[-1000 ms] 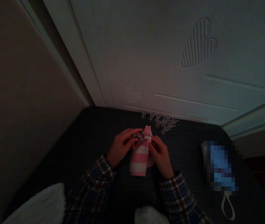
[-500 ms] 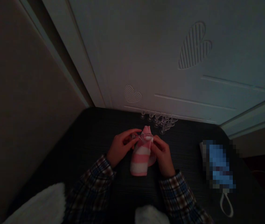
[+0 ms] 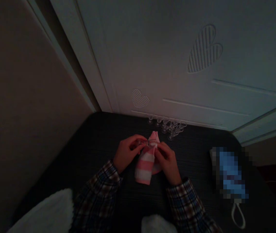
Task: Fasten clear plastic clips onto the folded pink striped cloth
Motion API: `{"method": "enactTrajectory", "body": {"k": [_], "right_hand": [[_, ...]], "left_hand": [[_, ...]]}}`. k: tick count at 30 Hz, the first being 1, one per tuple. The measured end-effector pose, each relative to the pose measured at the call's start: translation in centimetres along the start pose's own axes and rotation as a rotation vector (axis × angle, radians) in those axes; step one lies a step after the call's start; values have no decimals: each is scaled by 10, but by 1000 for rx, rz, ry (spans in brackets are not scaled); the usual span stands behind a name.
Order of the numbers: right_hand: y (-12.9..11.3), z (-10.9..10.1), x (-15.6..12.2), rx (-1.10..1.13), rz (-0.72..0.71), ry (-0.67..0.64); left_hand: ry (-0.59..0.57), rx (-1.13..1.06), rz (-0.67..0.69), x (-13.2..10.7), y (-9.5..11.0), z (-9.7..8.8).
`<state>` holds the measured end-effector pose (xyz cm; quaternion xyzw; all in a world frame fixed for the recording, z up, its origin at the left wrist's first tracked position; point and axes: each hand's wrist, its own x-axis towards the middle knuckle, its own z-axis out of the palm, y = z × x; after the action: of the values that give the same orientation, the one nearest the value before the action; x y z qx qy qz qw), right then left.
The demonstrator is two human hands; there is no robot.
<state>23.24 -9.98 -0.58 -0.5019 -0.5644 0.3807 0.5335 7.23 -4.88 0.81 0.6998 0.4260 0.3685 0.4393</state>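
My left hand (image 3: 127, 151) is closed, thumb and fingertips pinching a small clear piece with a thin metal hook (image 3: 143, 142), which looks like a suction-cup hook. The hook lies against the upper part of a pink-and-white striped cloth (image 3: 144, 165). My right hand (image 3: 169, 159) is closed on the right side of this cloth, pinching it near the hook. The cloth hangs in folds below my fingers, its top end sticking up between my hands. Whether the hook passes through the fabric is too dark to tell.
Several similar clear hooks (image 3: 170, 127) stand clustered at the back of the dark table (image 3: 91, 139), against a white panel (image 3: 152, 64) with raised hearts. To the right lies a blurred blue object (image 3: 232, 171) with a white strap loop (image 3: 238, 216).
The hook's metal end has shifted slightly on the cloth, and my right fingers have moved in closer to it. The cloth's lower end has swung a little left. The view has shifted slightly.
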Motion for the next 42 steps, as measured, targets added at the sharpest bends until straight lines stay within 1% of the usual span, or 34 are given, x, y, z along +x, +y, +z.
{"method": "enactTrajectory", "body": {"k": [5, 10, 13, 17, 24, 29, 32, 39, 42], "right_hand": [[4, -1, 1, 41, 45, 12], [2, -3, 0, 203, 104, -35], [0, -3, -1, 277, 96, -45], [-1, 1, -1, 318, 90, -60], [3, 4, 0, 185, 65, -58], [7, 1, 2, 150, 73, -41], [8, 0, 2, 135, 60, -39], [7, 2, 1, 10, 12, 73], [5, 2, 1, -5, 5, 102]], "left_hand": [[-5, 86, 28, 0, 1, 0], [-14, 95, 32, -1, 1, 0], [-4, 73, 45, -2, 1, 0], [36, 65, 50, -2, 1, -2], [83, 74, 98, -1, -3, -2], [25, 182, 120, -2, -3, -1], [19, 215, 115, -2, -2, -1], [-2, 290, 63, -3, -1, 0], [-5, 290, 48, -4, -1, 1]]}}
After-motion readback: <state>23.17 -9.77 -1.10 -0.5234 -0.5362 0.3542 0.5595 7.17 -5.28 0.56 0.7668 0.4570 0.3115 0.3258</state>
